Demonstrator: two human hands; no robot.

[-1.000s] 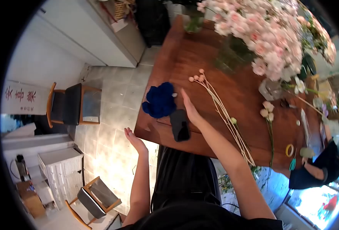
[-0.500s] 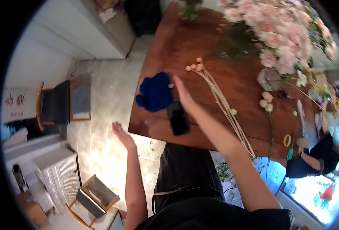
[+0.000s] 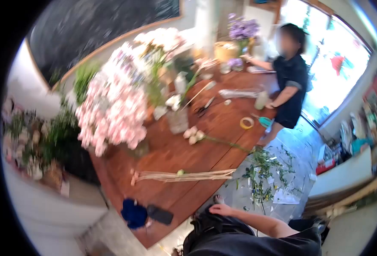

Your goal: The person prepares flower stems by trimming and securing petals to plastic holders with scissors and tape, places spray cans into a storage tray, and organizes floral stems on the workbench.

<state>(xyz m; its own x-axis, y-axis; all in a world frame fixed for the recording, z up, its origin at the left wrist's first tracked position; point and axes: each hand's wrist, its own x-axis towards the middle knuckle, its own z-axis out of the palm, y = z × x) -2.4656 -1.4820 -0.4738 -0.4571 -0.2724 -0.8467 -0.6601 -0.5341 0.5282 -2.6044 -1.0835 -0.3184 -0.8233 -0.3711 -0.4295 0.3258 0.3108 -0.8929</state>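
Note:
My right hand (image 3: 221, 209) is low in the view, over my dark clothing beside the table's front edge. Its fingers point left and are blurred, so their grip is unclear. My left hand is out of view. On the near corner of the wooden table (image 3: 188, 192) lie a dark blue bunched item (image 3: 134, 214) and a dark phone (image 3: 160, 214) side by side. Pale stems (image 3: 184, 176) with round pink heads lie behind them. Further back is a stem with small pale roses (image 3: 193, 135).
Pink flowers (image 3: 114, 106) stand in a large bunch at the left. A co-worker (image 3: 291, 77) stands at the far right side of the table, near yellow tape (image 3: 247, 123) and teal-handled scissors (image 3: 265, 122). Cut greenery (image 3: 261, 175) litters the floor.
The view has swung right, toward the co-worker. My right hand has left the spot beside the blue item and is now by my clothing; my left hand has gone out of view.

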